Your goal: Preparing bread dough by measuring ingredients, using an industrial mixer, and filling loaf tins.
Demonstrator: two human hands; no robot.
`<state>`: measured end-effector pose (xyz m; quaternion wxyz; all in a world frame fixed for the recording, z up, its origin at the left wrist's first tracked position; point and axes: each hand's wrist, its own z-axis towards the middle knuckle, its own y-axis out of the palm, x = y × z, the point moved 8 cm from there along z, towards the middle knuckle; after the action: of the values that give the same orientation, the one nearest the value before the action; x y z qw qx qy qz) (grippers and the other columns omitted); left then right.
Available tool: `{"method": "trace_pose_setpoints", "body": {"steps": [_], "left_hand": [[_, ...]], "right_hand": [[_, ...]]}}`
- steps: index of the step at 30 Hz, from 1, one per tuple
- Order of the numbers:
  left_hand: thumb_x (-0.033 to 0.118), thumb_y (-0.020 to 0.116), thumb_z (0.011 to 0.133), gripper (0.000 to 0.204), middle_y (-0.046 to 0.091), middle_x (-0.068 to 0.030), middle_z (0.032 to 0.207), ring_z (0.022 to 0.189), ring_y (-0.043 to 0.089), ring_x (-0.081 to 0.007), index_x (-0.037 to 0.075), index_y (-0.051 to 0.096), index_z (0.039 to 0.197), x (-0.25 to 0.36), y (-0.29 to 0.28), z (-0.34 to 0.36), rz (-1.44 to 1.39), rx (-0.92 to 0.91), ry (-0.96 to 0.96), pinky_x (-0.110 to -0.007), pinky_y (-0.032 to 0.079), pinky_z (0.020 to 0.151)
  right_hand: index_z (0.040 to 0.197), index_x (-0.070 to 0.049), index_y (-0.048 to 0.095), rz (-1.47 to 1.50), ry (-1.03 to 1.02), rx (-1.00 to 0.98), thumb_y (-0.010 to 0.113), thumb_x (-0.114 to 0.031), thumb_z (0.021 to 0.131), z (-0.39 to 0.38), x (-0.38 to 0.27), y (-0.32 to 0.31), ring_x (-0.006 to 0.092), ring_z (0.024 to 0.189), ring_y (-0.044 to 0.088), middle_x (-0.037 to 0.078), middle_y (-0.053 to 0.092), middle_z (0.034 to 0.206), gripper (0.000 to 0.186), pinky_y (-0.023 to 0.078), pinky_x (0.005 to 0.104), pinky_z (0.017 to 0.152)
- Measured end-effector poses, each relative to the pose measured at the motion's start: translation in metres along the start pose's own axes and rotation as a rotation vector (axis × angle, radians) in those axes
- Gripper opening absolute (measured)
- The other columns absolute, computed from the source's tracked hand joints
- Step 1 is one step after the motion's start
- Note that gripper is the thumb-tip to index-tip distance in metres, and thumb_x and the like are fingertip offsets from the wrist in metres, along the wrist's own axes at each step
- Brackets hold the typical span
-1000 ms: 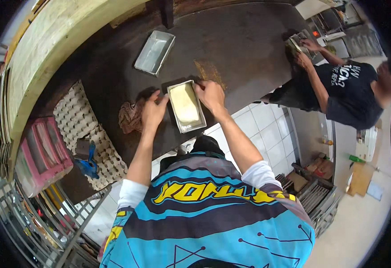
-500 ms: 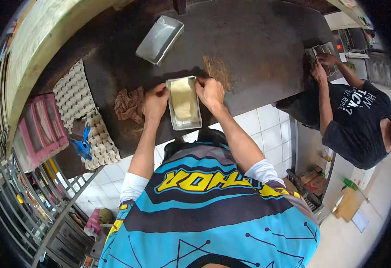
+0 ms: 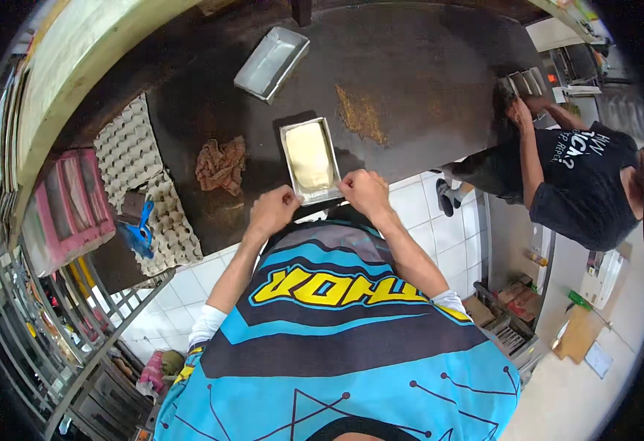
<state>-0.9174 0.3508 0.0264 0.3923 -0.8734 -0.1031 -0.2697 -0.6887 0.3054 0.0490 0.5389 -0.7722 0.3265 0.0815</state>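
A metal loaf pan [image 3: 286, 156] filled with a smooth, pale yellow mass [image 3: 309, 156] sits at the dark counter's near edge. My left hand [image 3: 275, 209] has its curled fingers closed at the pan's near left corner. My right hand [image 3: 365, 191] pinches the near right corner. An empty metal pan [image 3: 270, 60] lies farther back. A crumpled brown cloth [image 3: 220, 165] lies to the left of the filled pan.
Egg cartons [image 3: 120, 140], a blue object [image 3: 140, 228] and pink-framed containers [image 3: 68, 206] are at left beside a metal rack [image 3: 13, 323]. A brown patch marks the counter [image 3: 447, 66]. At right a co-worker [image 3: 579, 184] handles pans [image 3: 524, 82].
My hands have moved from the pan's sides down to its near corners, toward me. The co-worker's hands stay at the pans on the right. The view has shifted slightly.
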Motion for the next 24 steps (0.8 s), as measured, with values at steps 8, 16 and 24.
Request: {"method": "trace_pose_setpoints", "body": {"steps": [8,16,24], "left_hand": [[0.033,0.062,0.09,0.032,0.068,-0.0099,0.083,0.073,0.066,-0.0204,0.007,0.063,0.11,-0.028,-0.063,0.019,-0.301,0.433,0.106,-0.034,0.051,0.067],[0.026,0.062,0.093,0.048,0.065,-0.0099,0.088,0.075,0.063,-0.016,0.001,0.041,0.128,-0.006,0.018,0.047,-0.575,-0.039,0.043,-0.031,0.053,0.068],[0.017,0.062,0.092,0.044,0.064,-0.0104,0.087,0.071,0.065,-0.0164,-0.001,0.041,0.126,-0.021,0.037,0.058,-0.988,-0.08,-0.082,-0.029,0.055,0.061]], "right_hand": [[0.093,0.0,0.069,-0.002,-0.572,-0.059,0.055,-0.021,0.082,0.012,-0.089,-0.018,0.0411,0.091,0.064,0.026,0.066,0.095,0.028,0.051,0.0457,0.078],[0.095,0.001,0.067,-0.334,-0.157,-0.505,0.055,-0.026,0.082,0.04,-0.08,0.066,0.0389,0.094,0.064,0.023,0.066,0.098,0.032,0.05,0.0445,0.079],[0.095,-0.001,0.069,-0.29,-0.224,-0.621,0.057,-0.029,0.082,0.04,-0.087,0.077,0.0374,0.095,0.064,0.022,0.067,0.099,0.033,0.05,0.0438,0.08]]}}
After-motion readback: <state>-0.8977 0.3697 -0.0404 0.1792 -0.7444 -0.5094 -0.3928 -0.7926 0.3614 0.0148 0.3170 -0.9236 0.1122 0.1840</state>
